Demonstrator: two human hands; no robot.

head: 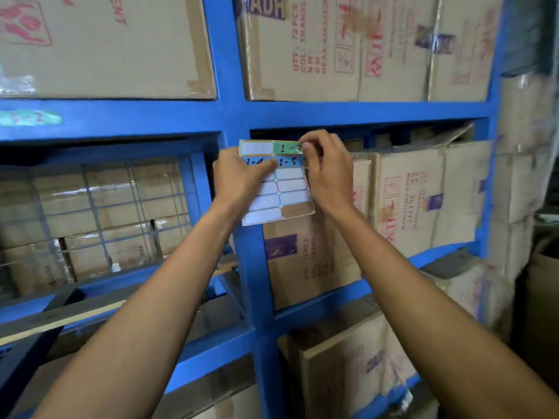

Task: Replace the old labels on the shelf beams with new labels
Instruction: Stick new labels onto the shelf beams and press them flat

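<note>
- The left hand [242,173] grips the label sheet [276,182] from its left edge, thumb laid across the front over the blue label marked "1-4" [252,161]; the other fingers are hidden behind the sheet.
- The right hand [328,170] is curled at the sheet's upper right corner, thumb and forefinger tips pinched together on the right end of the green label [287,148] written in red, whose last digit the fingers cover.
- Just below that pinch sits the blue label "1-5" [289,162]; under the left thumb run rows of blank white labels.
- Above both hands runs the blue shelf beam [363,114].
- Far left of the left fingers, a green label "1-2" [30,118] is stuck on the beam.
- Cardboard boxes [423,195] fill the shelves behind the right fingers.
</note>
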